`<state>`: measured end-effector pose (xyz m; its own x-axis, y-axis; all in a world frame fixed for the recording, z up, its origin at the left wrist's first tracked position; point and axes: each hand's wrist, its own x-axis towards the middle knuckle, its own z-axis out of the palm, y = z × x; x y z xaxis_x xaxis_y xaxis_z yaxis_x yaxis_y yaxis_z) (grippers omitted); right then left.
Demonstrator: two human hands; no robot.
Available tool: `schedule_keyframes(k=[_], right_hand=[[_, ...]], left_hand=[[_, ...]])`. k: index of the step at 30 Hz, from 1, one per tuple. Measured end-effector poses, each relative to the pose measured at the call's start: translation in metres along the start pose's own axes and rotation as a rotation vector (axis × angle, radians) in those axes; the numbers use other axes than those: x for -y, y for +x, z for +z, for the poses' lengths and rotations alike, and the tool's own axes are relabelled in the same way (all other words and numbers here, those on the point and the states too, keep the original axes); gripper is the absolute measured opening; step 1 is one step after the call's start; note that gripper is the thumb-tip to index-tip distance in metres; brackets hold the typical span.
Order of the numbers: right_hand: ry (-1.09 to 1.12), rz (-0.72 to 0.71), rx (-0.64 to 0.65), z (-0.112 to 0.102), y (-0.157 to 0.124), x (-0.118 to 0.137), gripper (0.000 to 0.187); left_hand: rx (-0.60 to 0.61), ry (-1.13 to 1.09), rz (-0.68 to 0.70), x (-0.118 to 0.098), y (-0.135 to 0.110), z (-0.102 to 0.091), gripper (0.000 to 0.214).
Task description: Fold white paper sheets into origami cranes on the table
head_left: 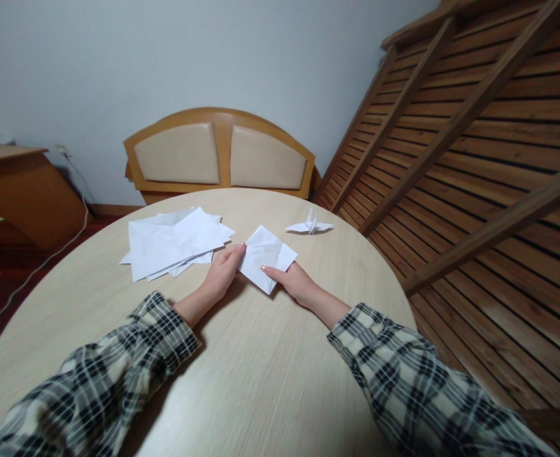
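Between my two hands is a folded sheet of white paper (260, 252), held just above the table, with crease lines and a flap showing. My left hand (223, 271) pinches its left corner, thumb on top and the other fingers underneath. On the right side my right hand (299, 282) grips the lower edge, its thumb lying across the face of the paper while the fingers below are hidden. A finished white paper crane (310, 223) stands beyond my right hand, wings spread. To the left of my left hand lies a loose stack of white paper sheets (170, 244).
Everything rests on a round light wood table (242, 381). Behind it stands a wooden headboard (223, 136) with cream panels against the wall. Slatted wooden boards (475, 190) lean on the right. A desk (27, 184) and a white cable (37, 270) are at the left.
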<state>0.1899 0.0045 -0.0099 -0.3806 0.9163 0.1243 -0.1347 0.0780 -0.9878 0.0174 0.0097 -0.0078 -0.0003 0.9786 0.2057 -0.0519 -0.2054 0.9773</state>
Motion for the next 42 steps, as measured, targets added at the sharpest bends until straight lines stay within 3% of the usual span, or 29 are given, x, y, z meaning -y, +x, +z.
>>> schedule_keyframes(k=[5,9,13,21,26,31,39,42], right_hand=[[0.055,-0.004,-0.055,0.002,0.0,-0.002,0.039],[0.029,-0.003,-0.054,0.0,0.0,-0.007,0.035],[-0.005,-0.024,0.002,-0.001,0.0,-0.009,0.033],[-0.033,-0.016,0.062,-0.002,0.001,-0.008,0.032],[-0.059,-0.034,0.073,-0.002,0.0,-0.002,0.043],[-0.083,-0.038,0.1,-0.001,-0.001,0.002,0.046],[-0.065,-0.035,0.085,-0.001,-0.001,0.003,0.047],[-0.041,-0.019,-0.007,-0.001,-0.001,0.001,0.044]], left_hand=[[0.164,-0.051,-0.1,-0.002,-0.002,0.0,0.035],[0.315,0.093,-0.033,-0.003,-0.008,0.003,0.035],[0.365,0.144,0.0,-0.002,-0.011,0.004,0.045],[0.32,0.119,-0.011,0.005,-0.009,0.004,0.043],[0.106,0.149,0.029,0.003,-0.006,0.0,0.034],[0.025,0.189,0.049,-0.001,-0.003,-0.003,0.038],[-0.078,-0.019,0.015,0.005,0.005,-0.004,0.034],[-0.012,-0.177,-0.078,0.006,0.005,-0.005,0.038]])
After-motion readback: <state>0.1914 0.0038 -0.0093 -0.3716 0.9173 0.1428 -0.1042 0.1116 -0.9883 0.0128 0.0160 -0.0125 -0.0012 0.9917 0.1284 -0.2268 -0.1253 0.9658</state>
